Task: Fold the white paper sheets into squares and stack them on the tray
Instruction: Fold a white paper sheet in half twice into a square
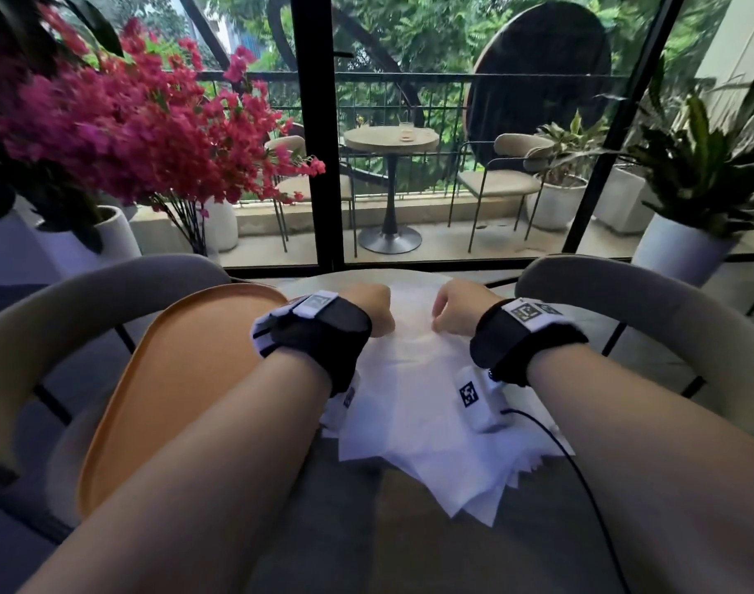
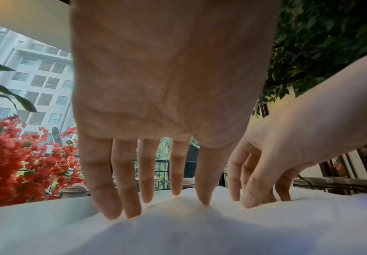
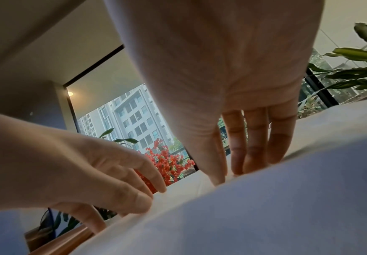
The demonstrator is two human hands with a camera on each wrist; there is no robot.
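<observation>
Resting on the round pale desk (image 1: 501, 279) in front of me, the loose pile of thin white paper sheets (image 1: 414, 405) spreads from the middle toward the near edge, corners fanned out. Just beside it, along the desk's left edge, sits the oval orange tray (image 1: 186, 370), its bare surface showing. My left hand (image 1: 369, 308) presses down on the far part of the top sheet with fingers (image 2: 112, 203) straight and spread, tips dimpling the paper. My right hand (image 1: 456, 306) stands close beside it, fingertips (image 3: 239, 165) and thumb planted on the same sheet, holding nothing curled inside.
</observation>
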